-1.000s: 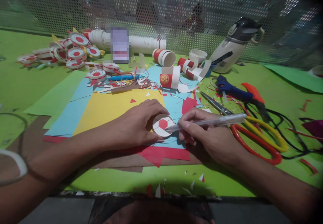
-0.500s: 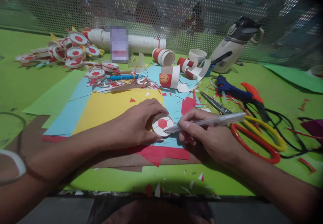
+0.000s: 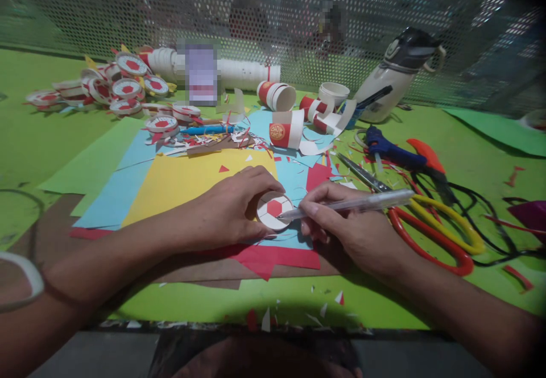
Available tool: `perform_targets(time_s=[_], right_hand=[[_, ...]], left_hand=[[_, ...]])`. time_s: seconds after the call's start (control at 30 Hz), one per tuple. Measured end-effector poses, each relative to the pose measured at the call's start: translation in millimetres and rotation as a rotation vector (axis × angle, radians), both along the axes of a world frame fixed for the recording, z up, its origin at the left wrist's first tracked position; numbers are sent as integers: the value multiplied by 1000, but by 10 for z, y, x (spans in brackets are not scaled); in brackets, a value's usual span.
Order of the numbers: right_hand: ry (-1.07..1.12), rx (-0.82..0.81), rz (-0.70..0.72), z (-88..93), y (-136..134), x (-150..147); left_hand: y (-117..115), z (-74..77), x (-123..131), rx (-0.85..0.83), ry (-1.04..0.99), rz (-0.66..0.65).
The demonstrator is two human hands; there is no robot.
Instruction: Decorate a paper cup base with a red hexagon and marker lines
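Between the thumb and fingers of my left hand (image 3: 232, 207) is a white paper disc (image 3: 265, 219) with a red hexagon at its middle and thin dark lines running outward. My right hand (image 3: 336, 213) grips a clear-barrelled pen (image 3: 362, 202); its tip touches the disc just below and right of the hexagon. Under both hands lie overlapping sheets, among them a yellow sheet (image 3: 191, 182), a light blue sheet (image 3: 294, 179) and a red strip (image 3: 294, 257).
Scissors (image 3: 430, 241) and a blue glue gun (image 3: 396, 153) with a black cord lie at the right. Cut paper cups (image 3: 286, 131), a tilted bottle (image 3: 388, 77) and a pile of finished-looking disc pieces (image 3: 128, 88) stand behind. Paper scraps are scattered around.
The pen has shifted very slightly to the left along the disc, its tip a little higher, near the hexagon's lower edge. My left hand and the disc stay put.
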State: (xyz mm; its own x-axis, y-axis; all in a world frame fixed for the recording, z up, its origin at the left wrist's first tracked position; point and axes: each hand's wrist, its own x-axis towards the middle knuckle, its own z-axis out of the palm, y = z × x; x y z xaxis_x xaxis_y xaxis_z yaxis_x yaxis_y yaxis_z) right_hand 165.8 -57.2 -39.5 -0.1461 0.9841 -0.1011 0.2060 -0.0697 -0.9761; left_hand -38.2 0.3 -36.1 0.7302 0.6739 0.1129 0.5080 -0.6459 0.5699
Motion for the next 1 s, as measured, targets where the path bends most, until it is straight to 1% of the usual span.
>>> perform_targets(time_s=[0.33, 0.6, 0.8, 1.0], right_hand=[[-12, -12, 33, 3, -17, 17], [9, -10, 4, 19, -9, 1], [8, -11, 6, 19, -8, 1], [-18, -26, 17, 63, -9, -13]], left_hand=[[-9, 3, -10, -1, 3, 3], [-5, 16, -4, -1, 17, -4], [-23, 28, -3, -1, 19, -5], [-22, 14, -7, 11, 5, -13]])
